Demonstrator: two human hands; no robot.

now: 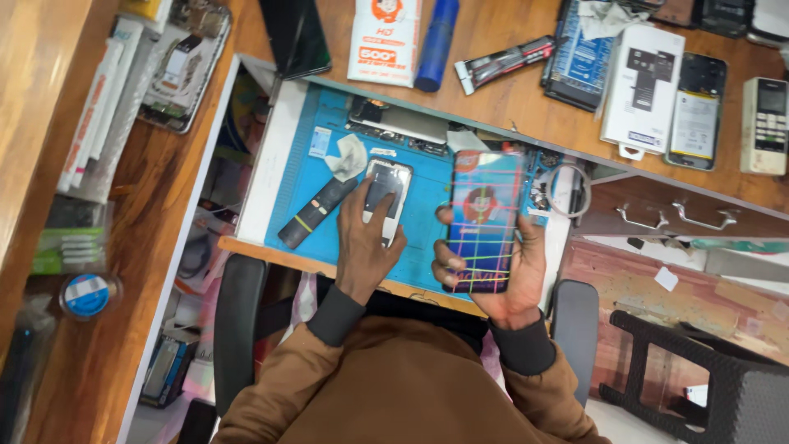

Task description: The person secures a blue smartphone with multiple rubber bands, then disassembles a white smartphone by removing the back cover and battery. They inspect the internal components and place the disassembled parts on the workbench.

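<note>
Left hand hides pt of white phone.

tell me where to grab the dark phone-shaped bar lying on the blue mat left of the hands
Take the dark bar across its narrow middle, coming from above. It lies flat and slanted on the blue mat, both long edges free. Its upper end sits close to the white cloth, so a mid-body hold looks cleanest. The left hand is nearest.

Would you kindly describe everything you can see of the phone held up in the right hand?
The phone is a slim slab, upright and slightly tilted, above the blue mat. Its lit screen shows a colourful picture crossed by bright lines. The right hand grips it from below, fingers wrapped round its left edge, thumb on the right. Nothing else touches it.
</note>
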